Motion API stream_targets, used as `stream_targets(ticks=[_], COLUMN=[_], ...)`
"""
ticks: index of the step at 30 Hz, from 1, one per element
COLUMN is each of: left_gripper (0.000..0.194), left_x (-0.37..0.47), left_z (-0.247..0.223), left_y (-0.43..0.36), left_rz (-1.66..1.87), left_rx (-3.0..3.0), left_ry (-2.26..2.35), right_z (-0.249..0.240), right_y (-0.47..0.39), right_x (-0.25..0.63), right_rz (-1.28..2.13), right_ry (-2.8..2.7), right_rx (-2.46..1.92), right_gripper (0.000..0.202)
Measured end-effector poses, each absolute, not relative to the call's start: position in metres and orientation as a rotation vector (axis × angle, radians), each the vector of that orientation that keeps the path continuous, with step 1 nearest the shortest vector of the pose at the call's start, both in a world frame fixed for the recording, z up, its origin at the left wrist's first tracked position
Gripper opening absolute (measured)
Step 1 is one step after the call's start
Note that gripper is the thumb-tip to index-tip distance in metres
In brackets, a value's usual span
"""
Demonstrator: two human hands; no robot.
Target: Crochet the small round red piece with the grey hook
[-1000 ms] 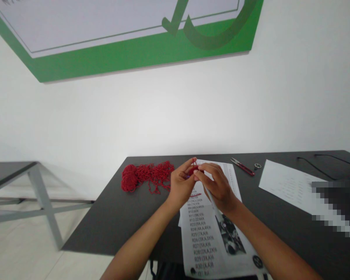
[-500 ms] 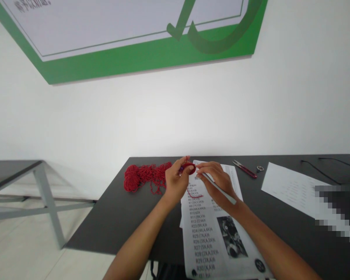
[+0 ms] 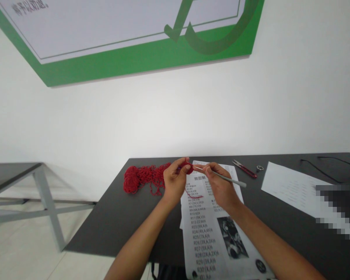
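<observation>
My left hand (image 3: 175, 179) pinches a small piece of red crochet work (image 3: 189, 167) over the top of a printed sheet (image 3: 204, 241). In my right hand (image 3: 221, 186) is a crochet hook (image 3: 230, 180) with a grey handle, its thin metal end pointing left and reaching the red piece. A red yarn tail (image 3: 196, 197) hangs down over the sheet. To the left of my left hand lies a tangled heap of red yarn (image 3: 151, 175), with a rounder ball (image 3: 131, 179) at its left end.
Red-handled snips (image 3: 246, 170) and a small metal ring (image 3: 259, 168) lie right of the sheet on the dark table (image 3: 111, 221). Farther right are a white paper (image 3: 291, 190) and thin black glasses arms (image 3: 321, 171). Another table (image 3: 14, 173) stands at left.
My right hand has turned, and the hook has swung from a steep slant to a flatter one, its handle now farther right. The left hand has shifted slightly left with the red piece.
</observation>
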State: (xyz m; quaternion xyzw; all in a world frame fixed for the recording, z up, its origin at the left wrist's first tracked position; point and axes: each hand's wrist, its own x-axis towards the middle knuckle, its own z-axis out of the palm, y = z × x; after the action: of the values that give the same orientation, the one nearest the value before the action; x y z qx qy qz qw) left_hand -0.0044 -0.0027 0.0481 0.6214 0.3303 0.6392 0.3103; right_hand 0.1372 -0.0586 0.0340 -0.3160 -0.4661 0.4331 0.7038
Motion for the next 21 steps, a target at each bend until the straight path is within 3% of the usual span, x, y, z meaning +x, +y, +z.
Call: stream_targets(ticks=[5,10,16,21], left_gripper=[0.020,0.024,0.030,0.034], left_x=[0.000,0.001,0.000,0.006], left_z=[0.046,0.041,0.037,0.032], left_y=[-0.013,-0.018,-0.018,-0.019], left_rz=[1.636,1.664,1.741,1.685], left_rx=[1.749,1.895,2.132,1.857], left_ry=[0.798,0.744,0.692,0.686], right_z=[0.030,0.021,0.028,0.023], right_y=[-0.046,-0.044,-0.055,-0.059], right_x=[0.141,0.138,0.139,0.145], right_rz=[1.164,0.993,0.568,-0.062], right_ry=[-0.887,-0.925,-1.256,-1.602], right_rx=[-0.474,-0.512,-0.758,-0.827], right_gripper=[0.023,0.017,0.014,0.031])
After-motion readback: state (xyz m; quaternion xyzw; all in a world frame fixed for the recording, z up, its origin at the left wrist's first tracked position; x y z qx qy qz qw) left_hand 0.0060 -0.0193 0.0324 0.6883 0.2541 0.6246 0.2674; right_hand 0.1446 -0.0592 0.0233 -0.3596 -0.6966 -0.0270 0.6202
